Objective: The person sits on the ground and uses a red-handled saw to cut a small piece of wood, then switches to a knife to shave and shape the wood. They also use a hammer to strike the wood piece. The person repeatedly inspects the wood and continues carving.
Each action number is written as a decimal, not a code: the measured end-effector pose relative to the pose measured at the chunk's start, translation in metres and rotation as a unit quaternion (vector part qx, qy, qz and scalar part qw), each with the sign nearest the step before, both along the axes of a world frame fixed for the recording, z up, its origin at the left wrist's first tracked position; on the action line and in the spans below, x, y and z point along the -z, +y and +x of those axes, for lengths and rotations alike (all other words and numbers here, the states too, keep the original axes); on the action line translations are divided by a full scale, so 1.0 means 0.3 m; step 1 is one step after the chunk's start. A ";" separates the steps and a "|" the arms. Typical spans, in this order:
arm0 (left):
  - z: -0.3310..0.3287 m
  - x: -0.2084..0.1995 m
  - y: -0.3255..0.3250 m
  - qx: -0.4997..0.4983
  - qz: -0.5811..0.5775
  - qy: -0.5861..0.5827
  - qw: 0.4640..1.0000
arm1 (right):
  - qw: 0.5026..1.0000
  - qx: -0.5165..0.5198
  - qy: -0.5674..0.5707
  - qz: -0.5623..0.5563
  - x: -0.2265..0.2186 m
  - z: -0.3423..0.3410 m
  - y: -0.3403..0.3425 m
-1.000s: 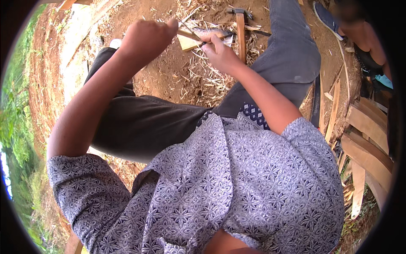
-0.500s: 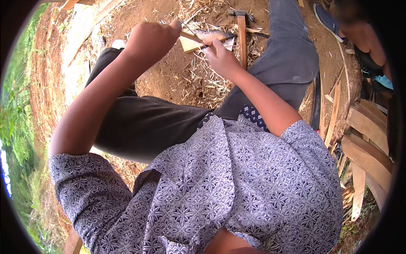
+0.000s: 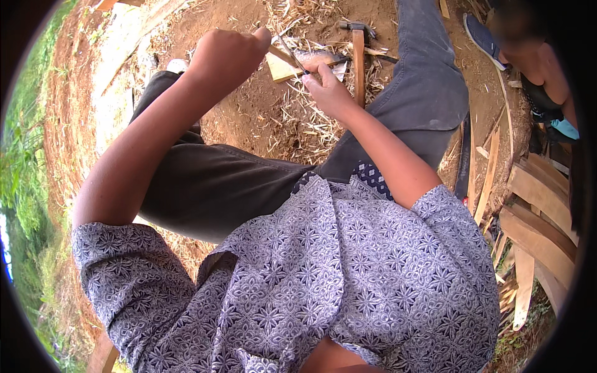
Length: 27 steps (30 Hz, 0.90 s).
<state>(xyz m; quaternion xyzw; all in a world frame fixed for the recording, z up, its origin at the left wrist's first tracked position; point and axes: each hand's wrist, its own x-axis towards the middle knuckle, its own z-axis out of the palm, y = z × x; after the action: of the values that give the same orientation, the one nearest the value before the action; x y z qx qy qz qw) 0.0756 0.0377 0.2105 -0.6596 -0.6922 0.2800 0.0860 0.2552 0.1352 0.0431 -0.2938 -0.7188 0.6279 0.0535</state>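
Observation:
My left hand (image 3: 229, 55) is closed around one end of a narrow wooden stick (image 3: 283, 56), thumb lying along it. In my right hand (image 3: 328, 92) is the dark handle of a knife, fingers wrapped round it. The thin knife blade (image 3: 290, 50) slants up and leftward, crossing close to the stick; whether it touches cannot be made out. Below both hands a pale wooden block (image 3: 283, 69) lies on the ground among shavings. A hammer (image 3: 359, 59) with a wooden handle rests just right of the block, its head pointing away from me.
Wood shavings (image 3: 305, 115) litter the brown soil between my bent legs. Sawn boards (image 3: 538, 233) are piled at the right, with long thin strips (image 3: 489, 168) beside my leg. At the upper right sits another person, a dark shoe (image 3: 484, 40) near them. Greenery borders the left.
The knife blade now lies more plainly over the stick, and my right hand has shifted slightly down and right. My left hand keeps its hold with little movement.

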 end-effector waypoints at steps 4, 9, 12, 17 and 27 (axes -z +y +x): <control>0.006 -0.008 -0.016 0.005 -0.003 0.009 1.000 | 0.997 -0.011 0.080 0.009 -0.268 0.016 -0.044; 0.009 0.007 -0.008 -0.010 -0.009 -0.012 1.000 | 0.995 -0.021 0.028 0.097 0.134 0.025 0.027; 0.003 0.003 -0.026 -0.033 -0.014 -0.013 0.999 | 0.999 -0.032 0.026 -0.031 0.025 -0.032 0.046; 0.009 -0.022 -0.002 -0.018 0.003 -0.030 0.999 | 0.994 -0.010 -0.024 -0.107 -0.043 0.001 0.018; -0.007 0.000 -0.022 -0.025 0.001 -0.011 1.000 | 0.998 -0.022 -0.009 0.065 0.060 0.012 0.049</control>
<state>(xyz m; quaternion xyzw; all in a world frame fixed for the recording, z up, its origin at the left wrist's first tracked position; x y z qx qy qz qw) 0.0735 0.0311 0.2104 -0.6446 -0.7100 0.2743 0.0724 0.2589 0.1498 0.0251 -0.2790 -0.7649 0.5782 0.0524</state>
